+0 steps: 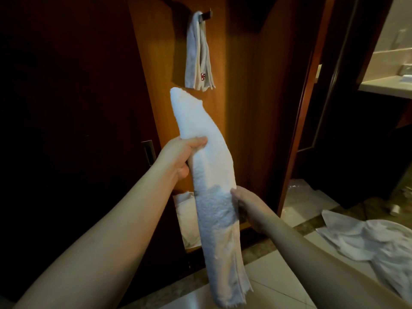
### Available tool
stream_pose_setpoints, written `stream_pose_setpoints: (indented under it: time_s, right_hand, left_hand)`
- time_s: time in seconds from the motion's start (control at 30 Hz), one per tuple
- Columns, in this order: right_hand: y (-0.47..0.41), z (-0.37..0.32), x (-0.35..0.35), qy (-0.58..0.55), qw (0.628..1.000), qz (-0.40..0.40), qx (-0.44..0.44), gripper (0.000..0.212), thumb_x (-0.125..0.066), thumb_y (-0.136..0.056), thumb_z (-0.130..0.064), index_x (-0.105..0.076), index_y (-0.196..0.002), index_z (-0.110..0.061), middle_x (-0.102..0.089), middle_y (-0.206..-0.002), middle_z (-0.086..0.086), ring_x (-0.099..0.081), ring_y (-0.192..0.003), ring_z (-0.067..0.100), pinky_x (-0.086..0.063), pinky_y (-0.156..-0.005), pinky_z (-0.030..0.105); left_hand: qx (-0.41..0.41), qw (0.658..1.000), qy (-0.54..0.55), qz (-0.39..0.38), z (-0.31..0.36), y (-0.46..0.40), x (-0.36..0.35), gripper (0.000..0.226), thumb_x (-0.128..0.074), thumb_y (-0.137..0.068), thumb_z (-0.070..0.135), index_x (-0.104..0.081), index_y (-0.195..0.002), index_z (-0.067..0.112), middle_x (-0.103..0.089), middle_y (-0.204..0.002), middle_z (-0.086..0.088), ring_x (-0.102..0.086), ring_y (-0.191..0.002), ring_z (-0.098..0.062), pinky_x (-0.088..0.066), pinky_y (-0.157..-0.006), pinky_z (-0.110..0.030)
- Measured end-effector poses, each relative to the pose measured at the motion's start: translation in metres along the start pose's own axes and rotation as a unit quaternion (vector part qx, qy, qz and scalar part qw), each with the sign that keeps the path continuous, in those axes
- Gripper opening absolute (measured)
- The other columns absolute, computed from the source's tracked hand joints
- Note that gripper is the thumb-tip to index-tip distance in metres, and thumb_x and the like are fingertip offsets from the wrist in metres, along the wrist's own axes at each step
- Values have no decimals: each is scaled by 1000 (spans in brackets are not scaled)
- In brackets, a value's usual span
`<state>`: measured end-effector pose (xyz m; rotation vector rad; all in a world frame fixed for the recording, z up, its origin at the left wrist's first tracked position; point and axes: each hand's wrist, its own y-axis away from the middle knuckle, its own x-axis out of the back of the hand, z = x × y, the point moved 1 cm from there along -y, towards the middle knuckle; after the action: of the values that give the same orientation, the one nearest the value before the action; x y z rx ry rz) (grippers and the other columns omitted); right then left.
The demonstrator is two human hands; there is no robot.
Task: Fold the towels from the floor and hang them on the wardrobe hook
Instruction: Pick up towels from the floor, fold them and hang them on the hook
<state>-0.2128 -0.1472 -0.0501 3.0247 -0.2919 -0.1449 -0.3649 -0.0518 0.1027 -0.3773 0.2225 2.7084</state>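
Between both hands, a long white folded towel [211, 175] made of fluffy cloth is held up in front of the brown wooden wardrobe [240, 108]; the left hand [180, 155] grips it near the middle, and the right hand [247, 206] pinches its side lower down. Just above its top end, a thin white towel with a small red mark [199, 54] hangs from the dark metal hook [206, 15]. Off to the right, more crumpled white towels [367, 244] lie on the pale tiled floor [274, 277].

Dim room; tiled floor [274, 277]; bathroom counter [385, 86] right.
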Motion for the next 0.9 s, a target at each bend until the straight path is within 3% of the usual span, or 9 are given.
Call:
stream_pose_setpoints:
  time_s: [0.1,0.2,0.3,0.4,0.53,0.63,0.83,0.9]
  right_hand:
    - [3,1,-8,186,981,26,45,72,-71,-68,-71,-47,-126,-38,-63,-120,-14,-65,-97,-2,-50,-74,15]
    - [-1,1,-12,194,974,72,90,63,-72,-86,-46,-29,-132,-45,-52,-119,-25,-61,-92,-9,-51,-70,11]
    - [-3,6,-11,99,978,125,136,53,-75,-88,-31,-34,-116,-52,-60,-112,-16,-69,-94,-3,-58,-73,18]
    - [-1,4,-14,112,971,145,153,42,-73,-89,-37,-41,-102,-61,-70,-97,-15,-70,-89,-4,-57,-67,17]
    - [-1,-4,-16,159,965,133,162,18,-67,-92,-45,-55,-106,-46,-68,-104,-17,-66,-92,-8,-52,-69,12]
    - [-1,-8,-16,190,956,141,172,7,-60,-96,-43,-57,-102,-42,-69,-98,-15,-64,-87,-9,-47,-65,7]
    - [-2,-11,-20,232,945,149,176,7,-47,-103,-37,-53,-101,-39,-68,-86,-7,-65,-75,3,-49,-56,18]
    - [-3,-11,-19,255,938,140,189,11,-43,-104,-35,-53,-98,-36,-67,-84,-2,-63,-73,12,-50,-59,31]
  left_hand:
    - [18,1000,8,25,1,-5,1,24,-71,-87,-1,-66,-110,3,-77,-95,-13,-76,-78,-23,-61,-62,-33]
    - [27,999,4,35,2,-10,2,33,-76,-84,5,-64,-115,7,-76,-102,-12,-74,-93,-27,-59,-82,-41]
    - [25,999,5,34,6,-15,2,34,-79,-83,8,-62,-113,7,-78,-93,-8,-75,-88,-23,-59,-72,-37]
    - [15,1000,8,23,10,-18,0,36,-79,-81,7,-62,-112,9,-78,-86,-5,-76,-79,-21,-60,-61,-34]
    - [4,1000,5,14,14,-19,-1,38,-79,-81,6,-60,-114,10,-78,-87,-5,-76,-79,-22,-62,-60,-36]
    - [-14,1000,-6,0,17,-19,-1,34,-77,-83,6,-61,-113,10,-78,-89,-6,-76,-81,-22,-61,-60,-33]
    - [-45,998,-44,-18,24,-19,2,31,-77,-84,9,-66,-112,16,-78,-93,-3,-76,-85,-18,-59,-74,-35]
    - [-52,997,-53,-30,27,-19,2,33,-77,-84,7,-67,-114,15,-78,-98,-4,-76,-89,-20,-59,-74,-34]
